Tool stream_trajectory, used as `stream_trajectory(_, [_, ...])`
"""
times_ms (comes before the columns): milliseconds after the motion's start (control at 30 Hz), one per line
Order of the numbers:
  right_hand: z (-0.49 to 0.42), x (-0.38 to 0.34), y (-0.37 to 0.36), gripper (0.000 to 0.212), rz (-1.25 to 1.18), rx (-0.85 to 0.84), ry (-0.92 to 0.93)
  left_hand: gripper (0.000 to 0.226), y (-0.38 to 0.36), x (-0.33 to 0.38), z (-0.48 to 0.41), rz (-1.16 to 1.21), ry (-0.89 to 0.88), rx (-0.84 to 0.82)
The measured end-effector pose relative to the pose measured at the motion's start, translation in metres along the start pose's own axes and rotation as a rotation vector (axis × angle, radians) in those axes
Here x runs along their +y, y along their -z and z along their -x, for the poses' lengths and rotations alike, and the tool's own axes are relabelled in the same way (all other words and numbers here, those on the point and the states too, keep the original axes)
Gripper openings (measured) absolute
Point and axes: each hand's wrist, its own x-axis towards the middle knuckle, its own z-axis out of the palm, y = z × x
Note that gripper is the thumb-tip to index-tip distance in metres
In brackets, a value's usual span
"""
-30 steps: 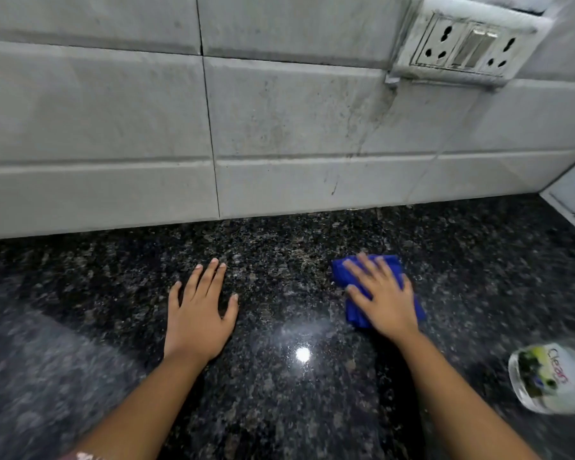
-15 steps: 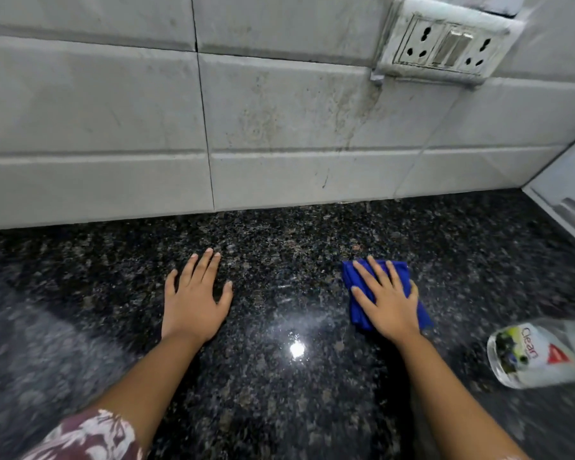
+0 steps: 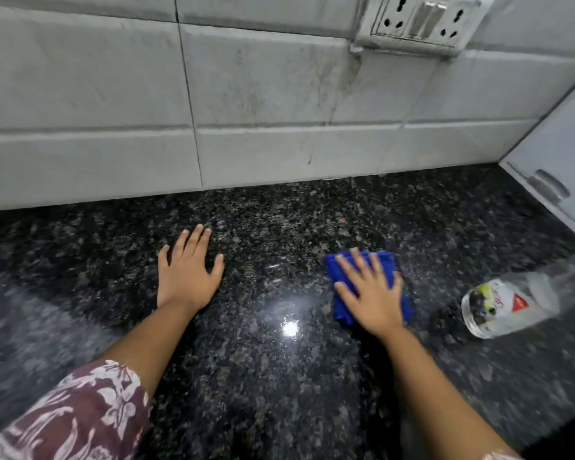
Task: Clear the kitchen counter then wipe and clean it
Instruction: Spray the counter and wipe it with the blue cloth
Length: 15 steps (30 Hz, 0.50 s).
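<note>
- The dark granite counter (image 3: 279, 376) filled my view, with a glare spot between my forearms. The wet-looking shine suggested my braced palm could slip if I leaned harder.
- The tiled wall (image 3: 263, 94) ran across 12 o'clock, well past my fingertips.
- A clear bottle (image 3: 512, 303) sat at 3 o'clock from my right hand, near but apart. I couldn't tell whether it stood or lay. I judged it the main risk, since a wide stroke that way could knock it rolling.
- My right hand (image 3: 372, 300) lay flat with the fingers spread and straight, pressing the cloth down rather than clutching it.
- My left hand (image 3: 186, 277), at 9 o'clock from the right, rested open on bare stone and held nothing.
- The blue cloth (image 3: 342, 310) lay folded under my right palm, its edges showing at 12 and 7 o'clock. With no grip on it, it could bunch up or slide free.
</note>
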Motion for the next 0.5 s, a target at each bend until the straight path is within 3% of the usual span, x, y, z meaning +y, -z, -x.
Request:
stream_trajectory(100, [0.060, -0.021, -0.009, 0.057, 0.016, -0.063, 0.318, 0.061, 0.000, 0.001, 0.000, 0.018, -0.007, 0.001])
stream_trajectory(167, [0.098, 0.007, -0.008, 0.053, -0.010, -0.069, 0.406, 0.061, -0.001, 0.000, 0.000, 0.012, -0.007, -0.001])
stream_trajectory(267, [0.104, 0.059, 0.000, 0.055, 0.006, -0.006, 0.186, 0.061, 0.000, 0.001, 0.000, 0.000, -0.014, 0.000])
stream_trajectory(367, [0.075, 0.048, 0.003, 0.066, -0.025, -0.002, -0.073, 0.058, 0.003, 0.002, 0.000, 0.010, -0.033, -0.010])
stream_trajectory(433, [0.077, 0.013, 0.000, 0.067, -0.021, -0.007, -0.047, 0.054, 0.005, 0.002, 0.001, -0.002, -0.090, -0.002])
stream_trajectory(500, [0.114, -0.004, -0.009, 0.058, -0.011, -0.031, 0.186, 0.051, 0.008, 0.005, 0.005, 0.003, -0.163, 0.012])
